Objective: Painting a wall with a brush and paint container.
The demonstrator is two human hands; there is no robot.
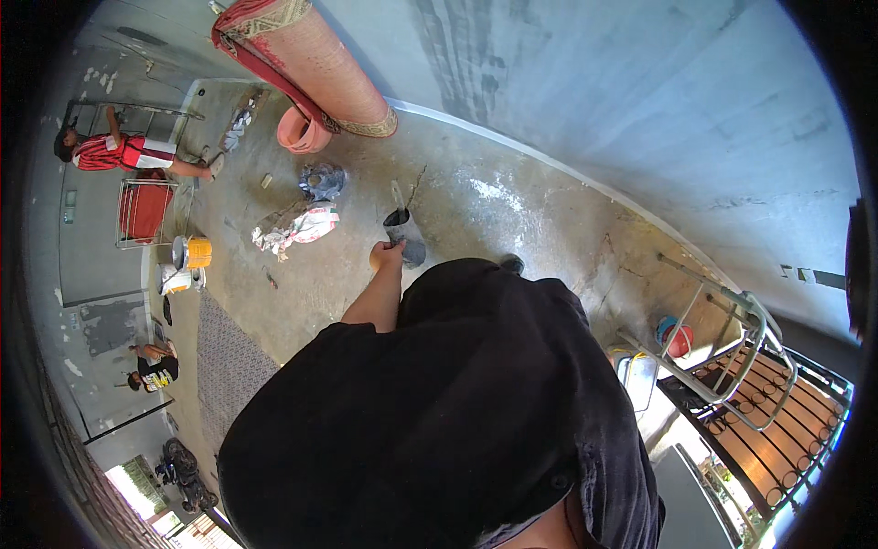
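My left hand (385, 253) reaches forward, its fingers closed on the side of a grey, stained cylindrical bucket (414, 247). The bucket is tilted, and its dark inside shows at the top. A pale, flat strip like a tool's handle (398, 194) sticks up at its far rim; its lower end is hidden. Out of sight is my right hand, with my dark shirt filling the lower middle. Left of the bucket lies a crumpled white sack (313, 225) with red and green print.
Beyond the sack sit a grey plastic bag (322, 181), a pink bucket (302, 133) and a rolled red carpet (343, 78) against the wall. Paint pails (194, 252) and two people stand or crouch at left. A metal frame (718, 366) is at right.
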